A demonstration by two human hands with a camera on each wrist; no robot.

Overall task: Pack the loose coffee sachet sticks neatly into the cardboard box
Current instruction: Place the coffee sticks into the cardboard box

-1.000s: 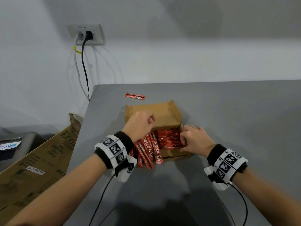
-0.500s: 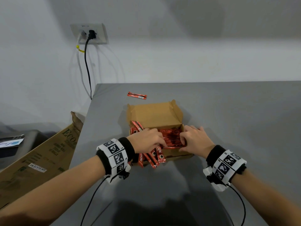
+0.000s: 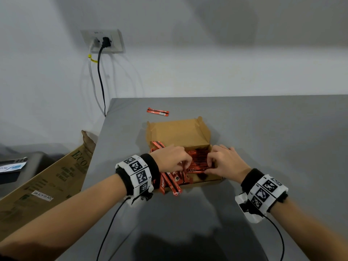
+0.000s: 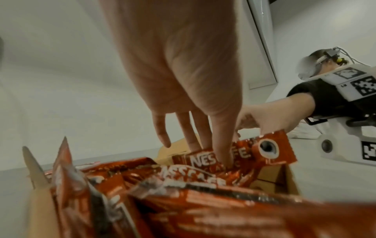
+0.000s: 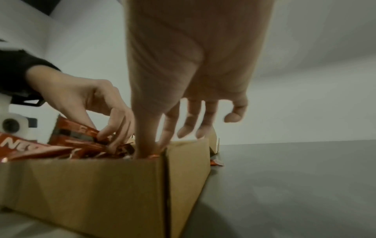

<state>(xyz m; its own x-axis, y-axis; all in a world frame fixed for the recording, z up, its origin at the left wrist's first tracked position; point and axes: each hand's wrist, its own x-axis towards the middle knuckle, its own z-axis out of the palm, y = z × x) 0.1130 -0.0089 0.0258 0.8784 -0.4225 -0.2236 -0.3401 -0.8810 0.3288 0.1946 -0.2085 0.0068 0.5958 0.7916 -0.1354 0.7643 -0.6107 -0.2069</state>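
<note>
An open cardboard box (image 3: 177, 132) sits on the grey table (image 3: 273, 140), its lid folded back. Red coffee sachet sticks (image 3: 198, 159) lie stacked crosswise inside; several more sachets (image 3: 170, 183) jut over the front left edge. My left hand (image 3: 185, 164) pinches one sachet (image 4: 205, 159) between thumb and fingers, seen also in the left wrist view (image 4: 209, 153). My right hand (image 3: 210, 162) grips the stack's right end, thumb and forefinger down inside the box wall (image 5: 101, 185), other fingers hanging loose (image 5: 152, 149). One loose sachet (image 3: 157, 111) lies beyond the box.
The table's left edge runs close to the box. Below it leans a large printed carton (image 3: 47, 181), with a dark device (image 3: 17, 166) further left. A wall socket (image 3: 102, 41) has cables hanging down. Bare table stretches to the right and front.
My left hand came down from the lid area onto the sachets and slid right toward the right hand, taking hold of a sachet. The right hand stayed at the stack's end.
</note>
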